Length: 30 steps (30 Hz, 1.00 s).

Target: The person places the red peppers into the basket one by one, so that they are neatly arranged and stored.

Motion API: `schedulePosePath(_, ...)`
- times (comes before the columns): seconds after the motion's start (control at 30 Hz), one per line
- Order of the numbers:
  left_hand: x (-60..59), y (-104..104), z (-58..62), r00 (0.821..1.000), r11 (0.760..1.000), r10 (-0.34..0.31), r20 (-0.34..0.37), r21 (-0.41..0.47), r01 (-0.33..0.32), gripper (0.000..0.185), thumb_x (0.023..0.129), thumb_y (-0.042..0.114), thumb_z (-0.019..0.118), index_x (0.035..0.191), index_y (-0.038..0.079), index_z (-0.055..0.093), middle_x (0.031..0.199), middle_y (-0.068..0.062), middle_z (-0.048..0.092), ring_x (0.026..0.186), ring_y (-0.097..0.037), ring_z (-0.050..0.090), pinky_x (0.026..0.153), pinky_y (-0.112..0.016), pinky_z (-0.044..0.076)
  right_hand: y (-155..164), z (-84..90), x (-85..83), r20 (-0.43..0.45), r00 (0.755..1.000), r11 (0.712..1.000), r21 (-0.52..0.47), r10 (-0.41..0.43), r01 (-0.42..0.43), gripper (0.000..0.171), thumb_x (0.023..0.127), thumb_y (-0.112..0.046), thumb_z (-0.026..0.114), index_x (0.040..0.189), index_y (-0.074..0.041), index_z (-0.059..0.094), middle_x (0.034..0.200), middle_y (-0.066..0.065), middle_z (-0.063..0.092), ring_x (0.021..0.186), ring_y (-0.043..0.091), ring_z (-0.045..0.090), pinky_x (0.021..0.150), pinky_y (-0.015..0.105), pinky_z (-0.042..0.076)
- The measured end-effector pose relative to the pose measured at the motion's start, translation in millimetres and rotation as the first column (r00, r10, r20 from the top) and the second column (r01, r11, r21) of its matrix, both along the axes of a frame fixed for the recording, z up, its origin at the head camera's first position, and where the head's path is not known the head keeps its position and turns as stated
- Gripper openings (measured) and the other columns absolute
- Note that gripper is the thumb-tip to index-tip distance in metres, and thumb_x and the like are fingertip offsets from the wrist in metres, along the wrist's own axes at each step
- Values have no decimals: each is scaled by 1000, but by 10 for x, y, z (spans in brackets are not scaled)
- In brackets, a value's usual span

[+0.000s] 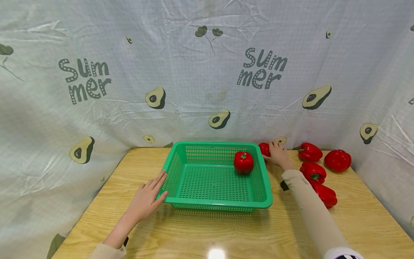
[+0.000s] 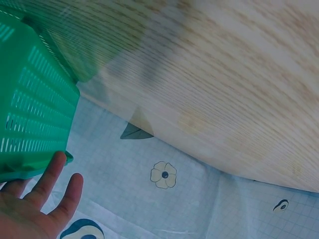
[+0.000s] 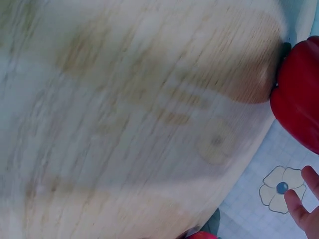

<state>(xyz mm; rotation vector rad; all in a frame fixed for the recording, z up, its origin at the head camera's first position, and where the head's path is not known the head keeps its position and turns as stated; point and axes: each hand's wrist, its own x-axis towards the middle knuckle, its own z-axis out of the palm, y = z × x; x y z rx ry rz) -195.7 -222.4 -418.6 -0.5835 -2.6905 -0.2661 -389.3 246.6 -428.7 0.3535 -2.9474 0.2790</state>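
A green plastic basket (image 1: 220, 202) with slotted walls stands on the wooden table. One red bell pepper (image 1: 243, 163) sits inside it, at the right back. My left hand (image 1: 147, 196) touches the basket's left rim with its fingers extended; the left wrist view shows these fingers (image 2: 46, 181) against the green rim. My right hand (image 1: 279, 154) is at another red bell pepper (image 1: 263, 148), just outside the basket's back right corner. Part of that pepper is hidden by the hand. In the right wrist view, two spread fingertips show apart from the pepper (image 3: 301, 94).
Several more red bell peppers (image 1: 337, 160) lie on the right side of the table (image 1: 365, 212), some beneath or beside my right forearm. A pale printed cloth (image 1: 181, 72) hangs behind the table and along its sides.
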Motion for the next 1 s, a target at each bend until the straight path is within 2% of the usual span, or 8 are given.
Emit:
schedulePosePath(0.17, -2, -7, -6, 1000, 1000, 0, -6, 6, 0, 55, 91, 33, 47, 138, 7, 34, 144, -9, 32, 114, -33, 49, 88, -58, 37, 49, -35, 6, 30, 999, 997, -73, 35, -33, 71, 79, -39, 62, 126, 7, 34, 127, 31, 33, 116, 49, 31, 87, 64, 33)
schedulePosePath(0.27, -4, -9, -5, 1000, 1000, -1, -8, 8, 1, 55, 91, 32, 47, 138, 7, 34, 144, -9, 33, 115, -32, 49, 87, -57, 38, 95, -93, -17, 78, 995, 986, -157, 69, -56, 81, 73, -46, 66, 124, 6, 30, 125, 33, 36, 114, 50, 31, 84, 64, 34)
schedulePosePath(0.4, 1, -6, 3, 1000, 1000, -5, -6, 8, 5, 55, 91, 32, 47, 138, 6, 35, 144, -9, 33, 115, -31, 48, 87, -57, 38, 138, -166, -51, 91, 992, 974, -219, 87, -65, 89, 68, -59, 65, 121, 2, 27, 118, 33, 45, 105, 47, 35, 77, 61, 37)
schedulePosePath(0.5, 4, -4, 10, 1000, 1000, -4, -2, 8, 4, 55, 91, 32, 47, 138, 6, 35, 144, -9, 33, 114, -32, 49, 88, -58, 37, 129, -173, -41, 92, 993, 970, -238, 69, -45, 84, 70, -50, 67, 123, 2, 26, 119, 32, 46, 106, 46, 35, 79, 61, 37)
schedulePosePath(0.53, 4, -3, 11, 1000, 1000, -3, 0, 8, 3, 55, 91, 32, 46, 138, 6, 34, 144, -9, 33, 114, -33, 49, 88, -58, 37, 113, -151, -22, 118, 991, 970, -243, 56, -26, 83, 71, -43, 68, 125, 3, 25, 123, 32, 44, 110, 47, 34, 83, 62, 35)
schedulePosePath(0.63, 3, -2, 14, 1000, 1000, 3, 7, 6, -3, 55, 91, 32, 46, 138, 7, 34, 144, -9, 32, 114, -35, 49, 89, -59, 36, 91, -136, 15, 109, 993, 975, -222, 41, -16, 77, 75, -34, 67, 126, 3, 24, 124, 32, 43, 111, 47, 34, 85, 62, 35)
schedulePosePath(0.77, 3, -1, 11, 1000, 1000, 5, 12, 6, -5, 55, 91, 33, 46, 139, 7, 33, 145, -8, 31, 114, -34, 49, 89, -59, 36, 78, -130, 46, 95, 995, 981, -194, 38, -19, 77, 76, -33, 67, 128, 3, 23, 123, 31, 43, 111, 46, 35, 85, 60, 37)
schedulePosePath(1.0, 4, -2, 4, 1000, 1000, 1, 1, 8, -1, 55, 90, 32, 48, 138, 7, 34, 144, -8, 32, 114, -33, 49, 88, -57, 37, 103, -180, 60, 50, 997, 971, -236, 55, -41, 79, 73, -30, 70, 128, 3, 24, 117, 34, 45, 107, 45, 40, 83, 58, 40)
